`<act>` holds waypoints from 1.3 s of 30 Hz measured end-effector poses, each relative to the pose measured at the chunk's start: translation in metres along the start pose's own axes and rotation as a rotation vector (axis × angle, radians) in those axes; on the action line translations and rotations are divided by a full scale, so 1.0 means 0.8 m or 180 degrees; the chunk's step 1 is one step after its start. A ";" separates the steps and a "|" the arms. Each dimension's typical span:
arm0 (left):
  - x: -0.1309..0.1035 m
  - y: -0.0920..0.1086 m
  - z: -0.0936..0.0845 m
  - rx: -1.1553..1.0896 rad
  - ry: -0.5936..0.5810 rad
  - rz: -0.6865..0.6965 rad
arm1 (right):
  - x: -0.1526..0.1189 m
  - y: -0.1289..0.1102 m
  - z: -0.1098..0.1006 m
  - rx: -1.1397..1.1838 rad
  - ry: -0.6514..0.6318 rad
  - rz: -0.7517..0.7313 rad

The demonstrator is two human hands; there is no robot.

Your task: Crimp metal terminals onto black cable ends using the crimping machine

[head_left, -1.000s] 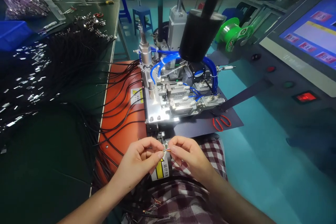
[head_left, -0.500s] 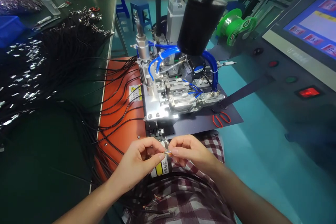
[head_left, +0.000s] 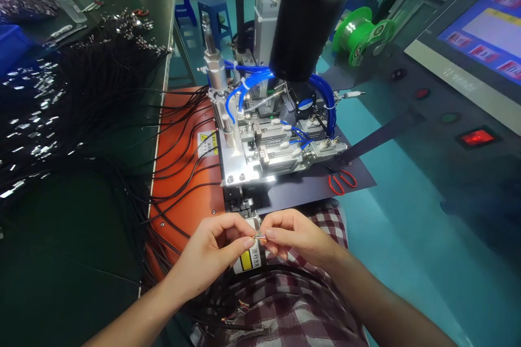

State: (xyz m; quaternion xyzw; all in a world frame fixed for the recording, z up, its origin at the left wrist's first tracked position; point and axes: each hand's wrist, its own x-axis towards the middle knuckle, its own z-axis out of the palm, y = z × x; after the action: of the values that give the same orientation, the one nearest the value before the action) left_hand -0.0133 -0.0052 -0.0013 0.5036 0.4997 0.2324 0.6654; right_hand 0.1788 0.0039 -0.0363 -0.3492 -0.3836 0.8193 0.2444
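Several thin coloured wires, orange and pale ones among them, stretch between my fingertips in front of the machine. My left hand pinches them from the left with thumb and forefinger. From the right, my right hand pinches the same wires, its fingertips almost touching the left ones. Just behind my fingers is a white label with a yellow block. Below my hands, black cables with stripped, coloured wire ends lie across my lap.
A metal machine with blue tubes stands ahead on an orange plate, where black cables run in from the left. Red-handled scissors lie on its dark base. A screen panel is at right, and a cable heap at left.
The view has shifted slightly, so the machine appears a little further left. Both hands keep their pinch on the wires, with only a slight shift of the fingers.
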 end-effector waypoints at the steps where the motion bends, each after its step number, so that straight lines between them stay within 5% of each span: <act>1: 0.000 0.000 0.000 0.0005 0.0005 0.0002 | 0.000 -0.001 0.000 -0.0032 -0.0002 -0.0021; 10: -0.001 0.003 0.004 0.0299 -0.0005 0.0062 | -0.003 -0.013 0.004 -0.0693 0.0141 -0.0206; 22: -0.001 0.002 0.006 0.0128 0.0058 -0.0121 | -0.003 -0.038 -0.002 -0.3044 -0.0018 -0.1792; 29: -0.001 0.005 0.008 -0.0124 0.0463 -0.0217 | -0.007 -0.015 0.012 -0.2163 0.0846 -0.1417; 39: -0.002 -0.001 0.002 -0.0458 0.0321 -0.0285 | 0.006 0.007 0.027 -0.0701 0.0882 -0.0965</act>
State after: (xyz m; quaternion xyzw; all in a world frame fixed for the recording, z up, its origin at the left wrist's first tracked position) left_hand -0.0125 -0.0078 -0.0010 0.4193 0.5366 0.2627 0.6835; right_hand 0.1586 -0.0063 -0.0327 -0.4214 -0.4815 0.6706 0.3754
